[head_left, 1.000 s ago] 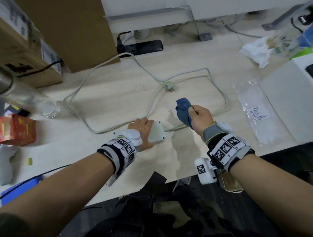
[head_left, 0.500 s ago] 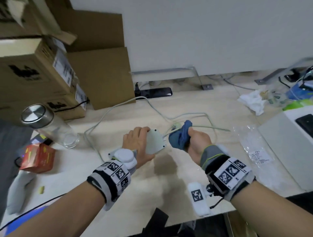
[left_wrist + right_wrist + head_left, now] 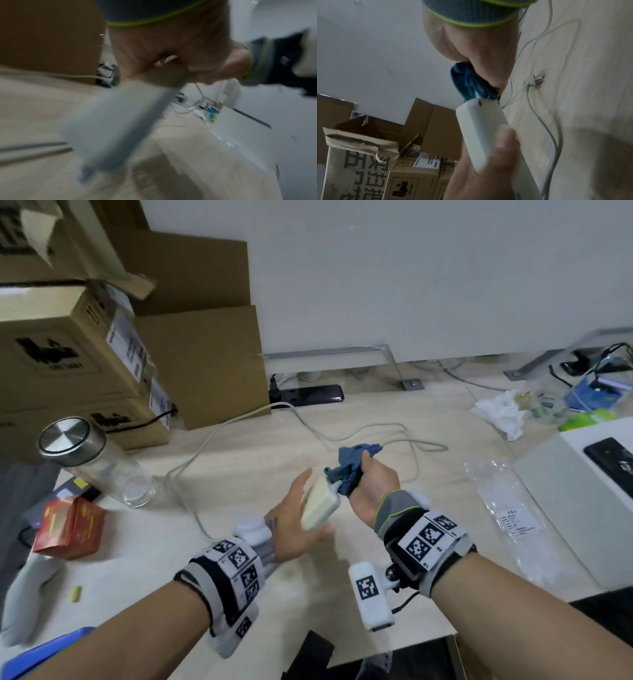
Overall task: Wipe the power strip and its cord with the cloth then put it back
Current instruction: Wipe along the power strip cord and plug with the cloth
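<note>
- L hand (image 3: pixel 291 525) holds the power strip (image 3: pixel 320 503) up off the desk (image 3: pixel 239 460), thumb & fingers round it.
- R hand (image 3: pixel 373 484) clutches the blue cloth (image 3: pixel 352 465), wrapped round the cord (image 3: pixel 404 441) right at the strip's end.
- Rest of cord loops on desk; plug (image 3: pixel 534 81) lies loose.

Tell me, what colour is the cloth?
Blue. The cloth shows best in the head view, bunched in the right hand.

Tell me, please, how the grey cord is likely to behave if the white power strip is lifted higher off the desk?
The cord lies in loose curves on the desk, so it is probably floppy and would trail. Its free plug may drag and snag. The power strip, lifted in the left hand, seems light and rigid.
</note>
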`<state>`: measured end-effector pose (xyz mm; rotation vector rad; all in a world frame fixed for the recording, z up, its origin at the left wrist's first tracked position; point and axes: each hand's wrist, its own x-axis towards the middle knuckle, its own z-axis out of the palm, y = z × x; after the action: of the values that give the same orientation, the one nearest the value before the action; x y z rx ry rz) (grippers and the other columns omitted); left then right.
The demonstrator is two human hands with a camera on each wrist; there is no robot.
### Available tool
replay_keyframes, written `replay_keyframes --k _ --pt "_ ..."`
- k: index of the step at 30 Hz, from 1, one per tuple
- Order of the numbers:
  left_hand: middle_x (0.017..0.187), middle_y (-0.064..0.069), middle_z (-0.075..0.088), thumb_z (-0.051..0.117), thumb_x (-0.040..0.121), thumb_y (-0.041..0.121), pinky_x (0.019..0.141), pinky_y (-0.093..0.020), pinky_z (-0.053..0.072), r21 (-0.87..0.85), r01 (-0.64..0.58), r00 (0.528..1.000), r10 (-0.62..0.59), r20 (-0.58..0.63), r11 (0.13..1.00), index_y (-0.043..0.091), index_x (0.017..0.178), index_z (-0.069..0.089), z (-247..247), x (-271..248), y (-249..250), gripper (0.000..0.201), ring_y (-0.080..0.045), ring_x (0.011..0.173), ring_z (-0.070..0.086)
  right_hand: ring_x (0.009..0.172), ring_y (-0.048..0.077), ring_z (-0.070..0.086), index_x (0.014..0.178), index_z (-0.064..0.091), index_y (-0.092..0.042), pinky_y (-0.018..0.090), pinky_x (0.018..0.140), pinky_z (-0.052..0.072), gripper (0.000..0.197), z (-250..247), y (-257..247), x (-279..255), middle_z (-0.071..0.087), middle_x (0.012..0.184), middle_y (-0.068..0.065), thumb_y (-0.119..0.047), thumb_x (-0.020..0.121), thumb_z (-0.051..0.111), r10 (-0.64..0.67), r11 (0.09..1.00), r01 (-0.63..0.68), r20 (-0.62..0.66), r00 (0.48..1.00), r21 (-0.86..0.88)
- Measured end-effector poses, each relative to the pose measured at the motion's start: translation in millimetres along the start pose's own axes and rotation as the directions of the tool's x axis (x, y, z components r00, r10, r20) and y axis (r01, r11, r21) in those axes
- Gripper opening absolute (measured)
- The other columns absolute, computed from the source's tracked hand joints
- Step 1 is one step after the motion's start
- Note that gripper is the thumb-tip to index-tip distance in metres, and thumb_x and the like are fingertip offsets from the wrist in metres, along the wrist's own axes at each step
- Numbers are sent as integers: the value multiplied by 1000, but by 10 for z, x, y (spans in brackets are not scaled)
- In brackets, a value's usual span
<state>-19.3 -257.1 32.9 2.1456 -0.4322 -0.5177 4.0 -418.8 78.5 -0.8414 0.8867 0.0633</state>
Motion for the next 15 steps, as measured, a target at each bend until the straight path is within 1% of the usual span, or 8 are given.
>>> replay_keyframes --k 1,3,5,6,8,9,12,15 --pt "129 12 44 68 64 60 99 -28 39 -55 80 994 -75 84 995 35 147 8 -12 19 14 105 -8 117 46 118 36 55 132 47 1 47 103 43 37 -18 -5 -12 55 126 18 -20 102 44 -4 1000 3 39 999 20" --pt "129 13 53 67 52 70 102 -36 43 -67 142 980 -130 151 988 39 143 20 -46 59 27 107 -11 117 53 119 37 55 130 49 3 50 104 42 35 -35 -5 -58 57 122 19 -18 102 42 -12 1000 12 100 995 1" --pt "111 11 60 71 46 70 88 -36 50 -9 161 979 -159 131 987 34 127 37 -55 70 81 95 -10 99 58 112 34 59 127 51 3 46 101 44 34 -59 19 -91 61 114 17 -19 102 41 -43 997 50 131 990 -52" --pt "102 11 58 76 46 66 76 -30 50 25 161 982 -163 92 987 29 120 39 -43 65 118 90 -8 89 56 104 30 62 124 54 2 43 97 47 33 -67 35 -95 63 108 15 -20 102 41 -59 994 70 131 990 -83" --pt "90 12 52 81 57 54 59 -19 37 69 132 991 -132 -1 989 23 113 37 13 58 179 78 -8 77 51 87 24 63 110 59 -3 38 85 49 25 -90 54 -101 64 95 11 -20 102 43 -82 984 100 121 989 -145" --pt "89 12 51 78 66 49 57 -16 33 77 120 993 -118 -30 990 22 115 37 26 51 198 70 -10 78 50 82 22 62 101 62 -5 36 81 49 23 -94 59 -104 65 92 10 -21 102 44 -88 978 108 116 989 -180" --pt "98 9 56 67 80 46 61 -17 35 36 148 989 -146 -37 988 24 120 42 22 36 192 53 -14 88 55 86 23 65 88 63 -13 38 87 52 25 -101 87 -97 68 99 13 -24 101 45 -108 946 135 105 989 -295" --pt "92 6 62 71 76 43 60 -18 40 -41 175 979 -179 -93 984 27 110 49 35 29 183 44 -16 85 59 93 28 65 89 64 -13 44 92 52 24 -98 131 -74 68 100 14 -27 99 46 -123 913 143 77 989 -381"
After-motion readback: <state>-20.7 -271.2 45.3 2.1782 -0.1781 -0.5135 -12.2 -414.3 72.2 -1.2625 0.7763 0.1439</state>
